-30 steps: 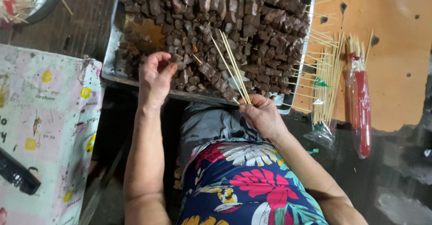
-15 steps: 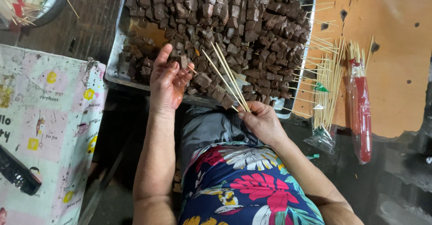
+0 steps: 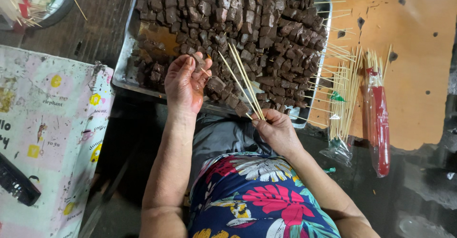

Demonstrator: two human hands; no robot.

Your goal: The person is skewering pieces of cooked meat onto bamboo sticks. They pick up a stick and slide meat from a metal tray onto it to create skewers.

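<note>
A metal tray (image 3: 124, 71) in front of me is heaped with dark brown meat cubes (image 3: 266, 24). My left hand (image 3: 184, 83) is lifted at the tray's near edge, palm towards me, pinching a small meat cube (image 3: 199, 61) in its fingertips. My right hand (image 3: 276, 131) rests just below the tray's near rim and grips a bundle of thin bamboo skewers (image 3: 240, 78) that fans out up and to the left over the meat. Both forearms reach up from my lap, which is covered by flowered cloth.
Loose bamboo skewers (image 3: 345, 90) and a red-and-clear packet of skewers (image 3: 378, 119) lie on the orange board to the right. A patterned pink cloth (image 3: 43, 138) with a black object (image 3: 16, 183) is at left. A bowl of used sticks (image 3: 33, 2) sits top left.
My left hand has come up off the meat pile and turned palm-up with a cube in its fingers. My right hand kept hold of the skewers, barely shifting.
</note>
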